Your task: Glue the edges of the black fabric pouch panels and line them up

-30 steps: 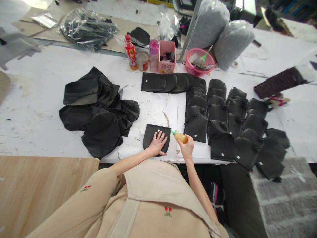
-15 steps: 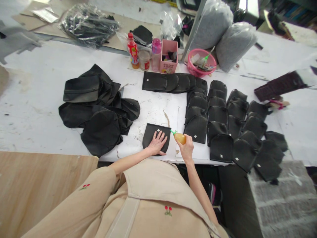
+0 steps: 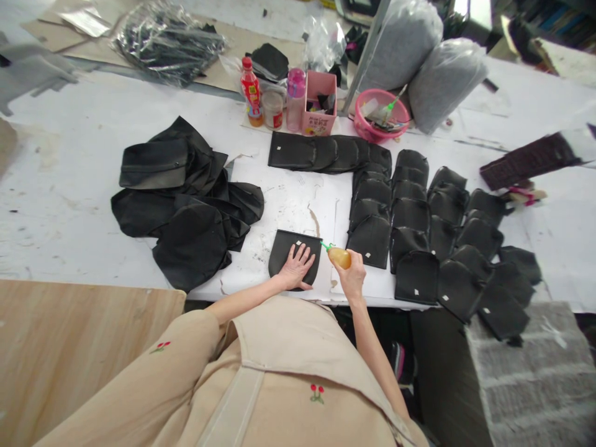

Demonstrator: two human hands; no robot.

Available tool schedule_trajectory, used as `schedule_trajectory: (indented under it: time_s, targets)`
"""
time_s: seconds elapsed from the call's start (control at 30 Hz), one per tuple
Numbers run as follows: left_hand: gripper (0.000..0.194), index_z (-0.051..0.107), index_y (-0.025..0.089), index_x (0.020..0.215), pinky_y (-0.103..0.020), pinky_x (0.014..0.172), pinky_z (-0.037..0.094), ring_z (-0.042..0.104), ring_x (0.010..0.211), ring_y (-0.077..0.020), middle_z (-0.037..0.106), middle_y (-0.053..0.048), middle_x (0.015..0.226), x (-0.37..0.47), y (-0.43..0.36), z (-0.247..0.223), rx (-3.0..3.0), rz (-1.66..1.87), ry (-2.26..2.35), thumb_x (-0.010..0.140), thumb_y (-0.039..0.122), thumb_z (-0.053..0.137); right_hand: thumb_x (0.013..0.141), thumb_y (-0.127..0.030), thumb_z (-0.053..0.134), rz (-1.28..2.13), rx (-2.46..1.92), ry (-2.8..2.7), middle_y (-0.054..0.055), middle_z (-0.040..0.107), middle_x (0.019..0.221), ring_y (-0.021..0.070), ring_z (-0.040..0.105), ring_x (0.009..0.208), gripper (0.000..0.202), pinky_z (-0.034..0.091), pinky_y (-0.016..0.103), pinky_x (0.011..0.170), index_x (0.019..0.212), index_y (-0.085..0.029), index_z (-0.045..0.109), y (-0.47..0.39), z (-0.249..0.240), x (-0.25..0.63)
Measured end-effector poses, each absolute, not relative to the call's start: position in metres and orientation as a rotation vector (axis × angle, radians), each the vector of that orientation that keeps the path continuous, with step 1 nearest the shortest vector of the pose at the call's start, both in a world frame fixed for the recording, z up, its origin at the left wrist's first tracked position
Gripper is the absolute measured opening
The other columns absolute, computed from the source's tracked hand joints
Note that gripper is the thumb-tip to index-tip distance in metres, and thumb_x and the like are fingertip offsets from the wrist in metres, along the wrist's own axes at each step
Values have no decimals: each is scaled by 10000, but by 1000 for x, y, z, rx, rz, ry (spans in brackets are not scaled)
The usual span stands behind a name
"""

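Note:
A black rounded piece (image 3: 282,251) lies flat on the white table near its front edge, with a small white mark on it. My left hand (image 3: 297,268) rests on this piece, fingers spread, holding nothing. Just to the right, my right hand (image 3: 354,273) is wrapped round a yellowish squeeze bottle (image 3: 339,257). The bottle's green nozzle (image 3: 326,246) points left, its tip at the piece's upper right corner. Whether the tip touches the piece I cannot tell.
Loose black pieces (image 3: 190,242) are heaped at the left. Overlapping rows of black pieces (image 3: 410,211) lie at the right. A red-capped bottle (image 3: 250,93), a pink box (image 3: 319,115) and a pink basket (image 3: 379,133) stand behind. A wooden board (image 3: 84,347) is at the lower left.
The view has shifted very slightly. Both hands, the black piece and the squeeze bottle hold nearly the same places.

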State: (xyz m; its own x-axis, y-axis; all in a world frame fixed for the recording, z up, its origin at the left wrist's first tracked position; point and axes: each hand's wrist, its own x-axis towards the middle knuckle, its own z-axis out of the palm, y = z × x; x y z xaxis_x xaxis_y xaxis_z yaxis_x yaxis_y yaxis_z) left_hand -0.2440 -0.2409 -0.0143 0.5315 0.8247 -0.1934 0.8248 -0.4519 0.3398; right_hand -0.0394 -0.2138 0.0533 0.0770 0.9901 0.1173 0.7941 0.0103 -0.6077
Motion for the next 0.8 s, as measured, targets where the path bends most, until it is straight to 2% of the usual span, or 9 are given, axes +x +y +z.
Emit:
schedule_trajectory:
  time_s: [0.17,0.33,0.8]
  targets:
    - [1125,392,101,1523,-669,1180,-24,135,1513,-461,284,-277,1603,-244,-241,-13,2384,-17,1358,654,713,759,885,-576,593,493,-1827,-1751,86,626,1006,252,611,928,441,508,380,835,1113,-199,619,-209,50,-41]
    - [1152,385,67,1523,-676,1181,-17,132,1509,-474,277,-297,1598,-244,-241,-14,2394,-14,1352,647,715,762,889,-590,586,491,-1817,-1763,80,631,993,248,610,925,441,505,375,837,1100,-204,617,-220,51,-38]
    - [1145,386,85,1529,-678,1190,21,134,1513,-464,271,-283,1606,-244,-240,-10,2415,-69,1361,656,735,739,895,-582,595,474,-1788,-1754,101,653,1013,267,626,961,450,517,402,858,1123,-194,607,-250,49,-36]
